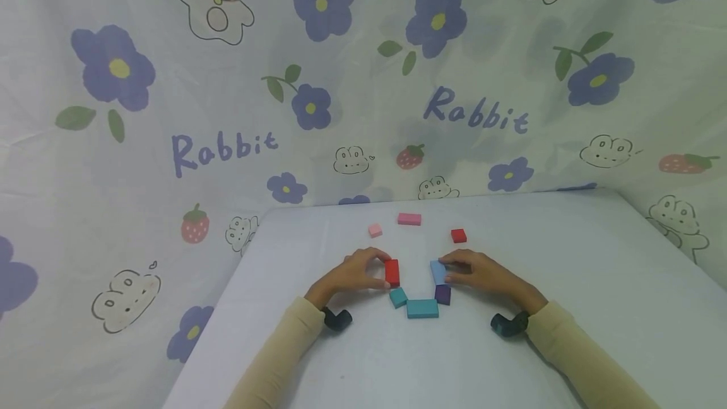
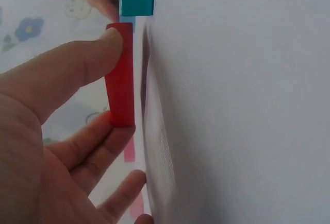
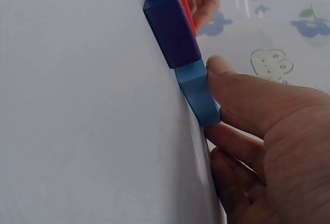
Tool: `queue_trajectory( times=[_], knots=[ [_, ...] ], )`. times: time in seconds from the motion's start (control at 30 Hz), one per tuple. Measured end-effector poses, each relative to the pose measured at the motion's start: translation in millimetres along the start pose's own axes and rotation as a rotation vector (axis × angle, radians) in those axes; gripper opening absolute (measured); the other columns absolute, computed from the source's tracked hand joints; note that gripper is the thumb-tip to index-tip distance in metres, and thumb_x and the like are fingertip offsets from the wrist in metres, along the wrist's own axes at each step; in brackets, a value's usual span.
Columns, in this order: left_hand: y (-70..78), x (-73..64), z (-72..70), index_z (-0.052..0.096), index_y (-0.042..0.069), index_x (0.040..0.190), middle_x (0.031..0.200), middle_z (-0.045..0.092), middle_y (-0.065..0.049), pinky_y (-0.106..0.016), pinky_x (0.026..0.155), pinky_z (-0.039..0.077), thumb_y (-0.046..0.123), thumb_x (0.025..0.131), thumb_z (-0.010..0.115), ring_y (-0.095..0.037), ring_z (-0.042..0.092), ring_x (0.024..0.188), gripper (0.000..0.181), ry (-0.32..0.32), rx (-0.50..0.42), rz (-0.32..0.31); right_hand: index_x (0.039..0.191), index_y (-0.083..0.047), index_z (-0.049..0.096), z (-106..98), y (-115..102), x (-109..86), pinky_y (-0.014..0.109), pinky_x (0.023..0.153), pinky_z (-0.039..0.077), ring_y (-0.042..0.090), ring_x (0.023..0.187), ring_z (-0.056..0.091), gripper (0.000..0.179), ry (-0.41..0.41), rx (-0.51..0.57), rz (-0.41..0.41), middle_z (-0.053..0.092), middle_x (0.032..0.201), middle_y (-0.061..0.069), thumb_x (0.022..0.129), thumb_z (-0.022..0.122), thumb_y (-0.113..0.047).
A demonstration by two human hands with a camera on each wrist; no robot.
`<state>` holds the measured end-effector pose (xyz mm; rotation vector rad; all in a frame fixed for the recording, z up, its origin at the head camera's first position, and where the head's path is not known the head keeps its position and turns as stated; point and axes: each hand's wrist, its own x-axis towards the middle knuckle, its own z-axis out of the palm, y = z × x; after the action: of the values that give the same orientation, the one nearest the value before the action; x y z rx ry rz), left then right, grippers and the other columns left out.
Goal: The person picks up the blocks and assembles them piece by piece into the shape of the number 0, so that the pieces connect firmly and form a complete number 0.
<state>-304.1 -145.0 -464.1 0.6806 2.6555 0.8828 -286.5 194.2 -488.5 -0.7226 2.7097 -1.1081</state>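
My left hand (image 1: 356,271) pinches a red rectangular block (image 1: 392,274) between thumb and fingers, just above the table or touching it; I cannot tell which. My right hand (image 1: 481,272) has thumb and fingers at the two ends of a light blue block (image 1: 438,272). In the right wrist view that blue block (image 3: 198,95) sits against a dark purple block (image 3: 172,31). A long teal block (image 1: 423,309) lies nearest me, between a small teal block (image 1: 399,298) and the purple one, forming a curve.
Farther back on the white table (image 1: 568,257) lie a pink block (image 1: 409,219), a light pink cube (image 1: 375,230) and a small red block (image 1: 459,236). A patterned curtain (image 1: 363,81) hangs behind. Each wrist wears a dark device, such as the left one (image 1: 339,320).
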Motion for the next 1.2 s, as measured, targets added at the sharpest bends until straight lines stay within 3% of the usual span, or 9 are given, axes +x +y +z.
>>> queue_trajectory(
  times=[0.43,0.93,1.2],
  knots=[
    [0.8,0.8,4.7,0.058,0.022,0.134,0.135,0.059,0.002,-0.056,0.111,0.032,0.039,0.082,0.079,-0.025,0.043,0.134,0.059,0.017,0.037,0.033,0.131,-0.021,0.065,-0.2,-2.5,-0.5,0.048,0.106,0.048,0.026,0.131,0.056,0.047,0.011,-0.034,0.027,0.064,0.134,0.001,0.088,0.075,-0.037],
    [-4.2,-1.3,6.7,0.055,0.026,0.140,0.141,0.056,0.001,-0.060,0.115,0.028,0.041,0.088,0.072,-0.026,0.039,0.139,0.056,0.014,0.020,0.006,0.132,-0.023,0.064,1.1,-2.5,0.7,0.049,0.108,0.047,0.026,0.133,0.055,0.048,0.007,-0.006,0.053,0.063,0.136,0.000,0.087,0.075,-0.040],
    [-6.5,-2.1,9.8,0.057,0.025,0.139,0.142,0.057,0.000,-0.059,0.115,0.028,0.040,0.087,0.073,-0.027,0.039,0.140,0.057,0.030,0.018,0.011,0.132,-0.020,0.064,1.4,-1.6,0.5,0.050,0.107,0.047,0.028,0.132,0.055,0.049,0.002,-0.015,0.024,0.064,0.135,0.003,0.088,0.075,-0.038]
  ],
)
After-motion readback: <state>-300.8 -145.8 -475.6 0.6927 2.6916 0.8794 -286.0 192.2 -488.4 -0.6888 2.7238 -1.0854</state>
